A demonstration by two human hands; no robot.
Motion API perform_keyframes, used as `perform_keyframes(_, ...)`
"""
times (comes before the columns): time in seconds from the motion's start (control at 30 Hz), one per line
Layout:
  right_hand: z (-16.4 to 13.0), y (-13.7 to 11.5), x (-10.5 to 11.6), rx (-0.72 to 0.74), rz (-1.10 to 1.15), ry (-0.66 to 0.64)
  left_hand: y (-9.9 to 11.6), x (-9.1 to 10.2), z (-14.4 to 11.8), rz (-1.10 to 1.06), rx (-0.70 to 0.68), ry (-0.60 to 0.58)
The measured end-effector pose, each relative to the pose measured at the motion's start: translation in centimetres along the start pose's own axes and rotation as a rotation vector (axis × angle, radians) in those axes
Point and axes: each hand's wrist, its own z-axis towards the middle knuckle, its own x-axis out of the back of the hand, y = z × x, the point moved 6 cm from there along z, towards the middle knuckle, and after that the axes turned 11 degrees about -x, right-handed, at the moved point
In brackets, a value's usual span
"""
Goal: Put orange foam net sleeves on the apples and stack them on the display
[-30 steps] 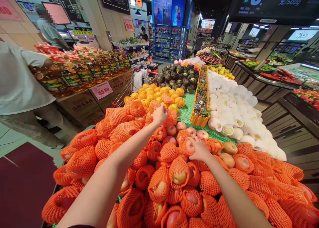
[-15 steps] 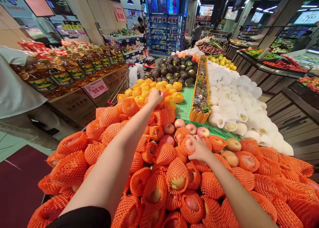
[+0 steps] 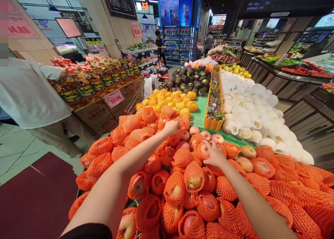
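Note:
Orange foam-netted apples (image 3: 194, 176) lie heaped below and around both hands. Over the middle of the pile, my left hand (image 3: 171, 128) is closed, its fingers curled; whatever they hold is hidden, with orange netting right beside them. My right hand (image 3: 216, 155) has its thumb and fingers around the near side of an apple (image 3: 203, 150) in an orange foam net. Several bare pink apples (image 3: 206, 135) rest just beyond that hand. Two brownish bare fruits (image 3: 246, 159) sit to its right.
Yellow-netted fruit (image 3: 169, 101) and dark netted fruit (image 3: 186, 79) lie farther back. A yellow planter (image 3: 214, 122) divides them from white-netted fruit (image 3: 245, 110). Left are a cart (image 3: 138, 98), oil bottles (image 3: 87, 89) and a person in a white shirt (image 3: 31, 92).
My left hand has drawn back toward me from the yellow fruit to the orange-netted apples. My right hand stays on the same apple. The view has tilted up and shifted left.

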Motion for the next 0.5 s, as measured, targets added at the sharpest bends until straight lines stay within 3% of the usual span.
perform_keyframes(0.17, -4.6, -1.8, 1.7, 0.063, 0.078, 0.213, 0.6, 1.3, -1.5, -0.010, -0.011, 0.033)
perform_keyframes(0.3, -14.4, -5.0, 3.8, 0.170, 0.349, 0.421, 0.5, 0.8, -1.3, -0.021, 0.082, 0.096)
perform_keyframes(0.4, -22.6, -4.7, 1.7, 0.113, 0.562, 0.382, 0.9, -0.7, -0.9, -0.059, 0.127, 0.081)
perform_keyframes(0.5, -29.8, -0.7, -1.8, -0.123, 0.900, 0.387, 1.4, -1.1, -1.0, -0.078, 0.162, 0.085)
